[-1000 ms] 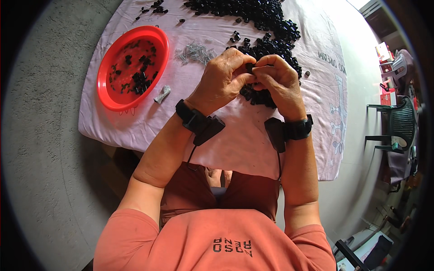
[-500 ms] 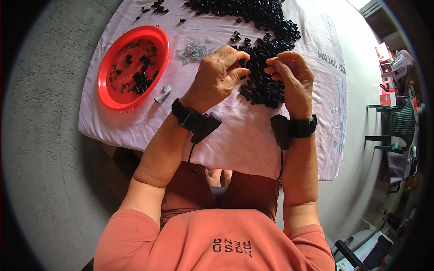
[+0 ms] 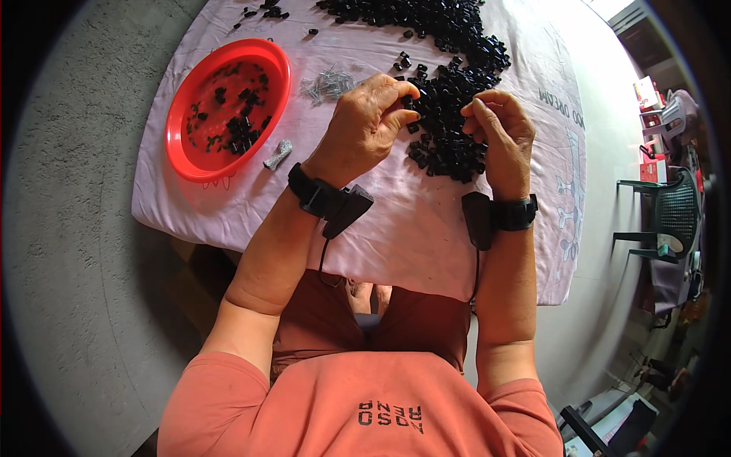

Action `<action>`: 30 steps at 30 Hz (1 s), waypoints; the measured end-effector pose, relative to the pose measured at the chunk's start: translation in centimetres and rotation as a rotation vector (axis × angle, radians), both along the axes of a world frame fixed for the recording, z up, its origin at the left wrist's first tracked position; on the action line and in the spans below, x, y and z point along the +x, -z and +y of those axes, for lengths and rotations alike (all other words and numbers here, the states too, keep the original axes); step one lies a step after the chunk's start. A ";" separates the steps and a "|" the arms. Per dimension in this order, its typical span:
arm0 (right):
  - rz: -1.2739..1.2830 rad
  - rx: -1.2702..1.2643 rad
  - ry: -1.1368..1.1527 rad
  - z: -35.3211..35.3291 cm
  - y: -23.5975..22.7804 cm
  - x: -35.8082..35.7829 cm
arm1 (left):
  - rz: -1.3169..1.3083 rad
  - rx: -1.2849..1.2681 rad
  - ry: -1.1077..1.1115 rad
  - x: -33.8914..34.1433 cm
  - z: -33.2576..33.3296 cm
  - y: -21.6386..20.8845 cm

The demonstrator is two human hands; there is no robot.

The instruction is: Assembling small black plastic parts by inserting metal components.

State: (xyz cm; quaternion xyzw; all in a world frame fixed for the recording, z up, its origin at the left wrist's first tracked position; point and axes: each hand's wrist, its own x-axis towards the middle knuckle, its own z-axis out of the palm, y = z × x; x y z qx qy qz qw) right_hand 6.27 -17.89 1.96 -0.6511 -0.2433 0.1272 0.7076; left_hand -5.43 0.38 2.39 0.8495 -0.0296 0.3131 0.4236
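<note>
My left hand (image 3: 371, 118) is above the tablecloth, thumb and fingers pinched around a small black plastic piece (image 3: 410, 101). Across a narrow gap, my right hand (image 3: 505, 137) has its thumb and forefinger pressed together; whatever may be between those fingertips is too small to make out. Between and beneath both hands lies a heap of small, shiny black plastic pieces (image 3: 449, 156), which stretches toward the far side of the table. Each wrist wears a black strap with a dark box on it.
At the left stands a red basin (image 3: 177, 148) with loose black pieces inside. Beside it are a bunch of thin clear pins (image 3: 333, 85) and a small crumpled silvery bundle (image 3: 279, 154). A pink cloth (image 3: 403, 228) covers the table. A green chair (image 3: 674, 213) stands off to the right.
My right hand has drawn slightly to the right, away from the left, and its fingers are more curled. My left hand keeps its pinch on the black piece.
</note>
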 end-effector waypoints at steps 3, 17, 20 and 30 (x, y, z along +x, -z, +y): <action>0.017 0.011 -0.023 -0.1 0.0 0.0 | 0.007 -0.004 0.014 -0.2 0.0 0.1; 0.005 -0.006 -0.049 -0.2 0.1 0.2 | 0.160 -0.411 -0.051 0.4 0.6 0.8; 0.047 -0.022 -0.042 0.0 0.0 0.0 | 0.198 -0.398 -0.050 0.4 1.0 1.0; 0.087 0.034 -0.071 0.2 0.3 -0.1 | 0.217 -0.031 -0.120 0.2 1.1 1.6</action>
